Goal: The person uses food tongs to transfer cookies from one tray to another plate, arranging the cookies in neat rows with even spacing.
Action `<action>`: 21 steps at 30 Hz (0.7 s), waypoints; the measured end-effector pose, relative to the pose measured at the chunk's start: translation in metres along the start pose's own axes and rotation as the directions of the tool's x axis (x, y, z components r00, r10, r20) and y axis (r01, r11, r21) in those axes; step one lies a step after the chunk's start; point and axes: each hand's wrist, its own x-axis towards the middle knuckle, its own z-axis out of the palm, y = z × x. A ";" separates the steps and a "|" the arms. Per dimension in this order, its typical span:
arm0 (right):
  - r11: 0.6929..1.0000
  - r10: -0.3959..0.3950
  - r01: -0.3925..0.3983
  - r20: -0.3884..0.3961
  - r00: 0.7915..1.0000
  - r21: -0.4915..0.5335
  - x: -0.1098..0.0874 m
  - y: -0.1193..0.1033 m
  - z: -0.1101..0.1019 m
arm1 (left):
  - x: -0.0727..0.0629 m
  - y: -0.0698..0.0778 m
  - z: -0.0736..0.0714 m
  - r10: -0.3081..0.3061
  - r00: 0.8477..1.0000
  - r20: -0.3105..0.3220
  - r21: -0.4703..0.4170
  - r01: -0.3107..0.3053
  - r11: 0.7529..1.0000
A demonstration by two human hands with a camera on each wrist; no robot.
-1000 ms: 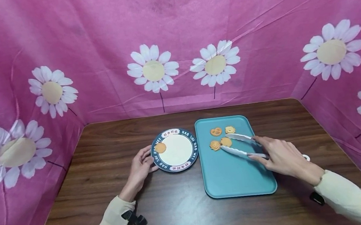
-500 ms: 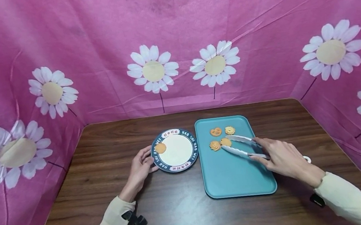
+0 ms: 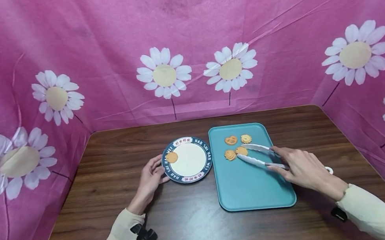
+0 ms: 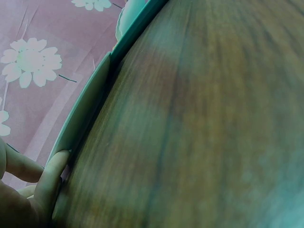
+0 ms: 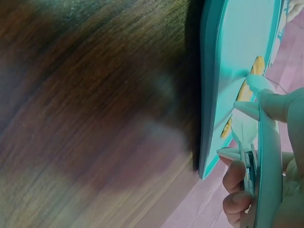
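Note:
My left hand (image 3: 149, 179) holds the left rim of a round plate (image 3: 207, 156) with a white centre and dark blue lettered border. A round cookie (image 3: 172, 157) lies on the plate's left side. My right hand (image 3: 304, 168) grips metal tongs (image 3: 254, 161) over the turquoise tray (image 3: 254, 192). Their spread tips stand on either side of another round cookie (image 3: 241, 151). Close to it on the tray are a swirled cookie (image 3: 230, 155), a pretzel-shaped cookie (image 3: 231, 140) and a flower-shaped cookie (image 3: 246, 139). In the right wrist view my fingers (image 5: 236, 202) curl round the tongs (image 5: 268, 166).
Plate and tray stand side by side, nearly touching, on a dark wooden table (image 3: 187, 231). Behind and beside the table hangs a pink cloth (image 3: 189, 25) with daisies. A small dark camera (image 3: 150, 236) is strapped at the left wrist.

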 end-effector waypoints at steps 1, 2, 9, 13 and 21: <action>1.000 0.000 0.000 -0.002 1.000 0.001 0.000 0.000 0.000 | 0.000 0.000 0.000 0.000 1.000 -0.001 0.000 0.000 1.000; 1.000 -0.001 0.001 -0.003 1.000 0.002 0.001 0.000 -0.001 | 0.000 0.000 0.000 0.000 1.000 -0.002 0.001 0.000 1.000; 1.000 -0.020 0.020 -0.041 0.999 0.011 0.006 0.001 -0.005 | 0.002 0.000 0.000 -0.007 1.000 -0.014 0.006 0.007 1.000; 0.999 -0.032 0.033 -0.063 0.997 0.008 0.010 0.001 -0.008 | 0.003 0.000 0.001 -0.010 1.000 -0.017 0.009 0.010 1.000; 0.998 -0.054 0.054 -0.066 0.996 0.009 0.019 -0.006 -0.008 | 0.002 -0.002 0.000 -0.018 1.000 -0.018 0.024 0.018 1.000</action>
